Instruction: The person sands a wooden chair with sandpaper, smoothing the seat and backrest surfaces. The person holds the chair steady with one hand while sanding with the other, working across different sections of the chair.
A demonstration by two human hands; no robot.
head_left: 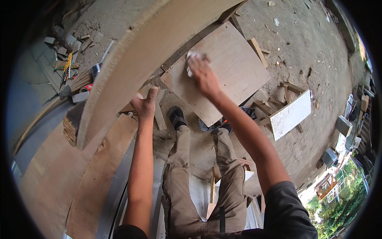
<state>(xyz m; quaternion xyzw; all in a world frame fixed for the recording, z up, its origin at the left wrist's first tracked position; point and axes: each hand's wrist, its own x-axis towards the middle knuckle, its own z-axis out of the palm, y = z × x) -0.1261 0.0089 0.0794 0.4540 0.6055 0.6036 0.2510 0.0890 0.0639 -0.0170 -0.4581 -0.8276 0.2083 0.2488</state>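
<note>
My right hand (205,77) is closed on a crumpled white cloth (190,65) and presses it to a flat plywood board (234,59). The hand and cloth are slightly blurred, near the board's left edge. A large, pale wooden panel (131,59) with a rough edge rises close in front of me, slanting from lower left to upper right. Beside its lower edge is my left hand (146,105), thumb pointing up. The other fingers are mostly out of sight at the panel, so their grip cannot be made out.
A small white-topped wooden stool (292,113) lies on its side at right. Brown plywood sheets (91,171) lie at lower left. Beyond the panel are a straw broom (79,81), a yellow tool (67,63) and wood scraps (81,44). Debris dots the dirt floor (294,40).
</note>
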